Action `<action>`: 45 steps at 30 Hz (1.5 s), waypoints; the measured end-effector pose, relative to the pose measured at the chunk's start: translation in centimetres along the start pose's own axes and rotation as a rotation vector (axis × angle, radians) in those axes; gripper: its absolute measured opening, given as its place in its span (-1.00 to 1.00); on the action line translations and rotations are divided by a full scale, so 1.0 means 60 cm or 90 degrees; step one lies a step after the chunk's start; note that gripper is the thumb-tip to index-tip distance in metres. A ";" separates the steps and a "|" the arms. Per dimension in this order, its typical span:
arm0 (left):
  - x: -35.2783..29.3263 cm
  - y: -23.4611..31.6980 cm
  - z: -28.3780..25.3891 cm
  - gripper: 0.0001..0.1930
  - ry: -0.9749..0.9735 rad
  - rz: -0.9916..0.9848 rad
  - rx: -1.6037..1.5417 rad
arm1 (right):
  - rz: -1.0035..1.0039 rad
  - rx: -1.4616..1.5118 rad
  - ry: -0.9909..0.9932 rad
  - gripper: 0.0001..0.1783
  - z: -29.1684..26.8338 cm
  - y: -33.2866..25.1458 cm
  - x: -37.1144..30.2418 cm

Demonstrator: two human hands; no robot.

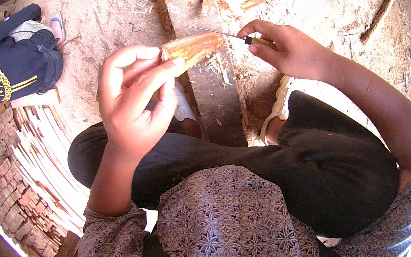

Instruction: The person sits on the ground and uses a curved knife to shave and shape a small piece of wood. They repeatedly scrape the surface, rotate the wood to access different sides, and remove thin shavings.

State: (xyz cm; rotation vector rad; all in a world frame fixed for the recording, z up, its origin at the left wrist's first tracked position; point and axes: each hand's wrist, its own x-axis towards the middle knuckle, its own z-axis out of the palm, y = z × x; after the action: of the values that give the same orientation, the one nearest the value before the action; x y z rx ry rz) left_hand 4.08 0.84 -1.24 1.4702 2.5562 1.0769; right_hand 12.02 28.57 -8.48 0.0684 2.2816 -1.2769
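2 hands, left hand (133, 99) gripping wood piece (192, 48), right hand (286, 47) holding knife (219, 34)

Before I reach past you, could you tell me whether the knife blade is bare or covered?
Bare: the thin blade of the knife juts uncovered from the right hand, just above the wood piece in the left hand's fingers.

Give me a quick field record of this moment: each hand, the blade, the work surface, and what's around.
left hand: left hand grips a short orange-brown wood piece, upright on the plank
right hand: right hand holds a knife by its handle
blade: thin, lying across the top end of the wood piece
work surface: dark plank on sandy ground, shavings on it
left side: stacked wooden slats
other person: seated at upper left, dark cap
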 end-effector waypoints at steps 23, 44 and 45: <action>0.008 0.028 0.053 -0.73 0.108 0.095 0.046 | -0.218 0.046 0.121 -0.67 0.002 -0.133 -0.130; 0.012 0.022 0.056 -0.73 0.116 0.112 0.045 | -0.154 -0.030 0.063 -0.63 0.006 -0.136 -0.121; 0.012 0.022 0.056 -0.73 0.117 0.113 0.044 | -0.159 -0.032 0.070 -0.62 0.007 -0.136 -0.121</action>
State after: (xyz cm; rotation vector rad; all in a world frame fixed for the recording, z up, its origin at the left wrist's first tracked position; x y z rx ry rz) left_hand 5.78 3.67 -2.84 1.7190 2.6486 1.2092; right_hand 16.13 25.20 1.05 -0.1738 2.4754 -1.3677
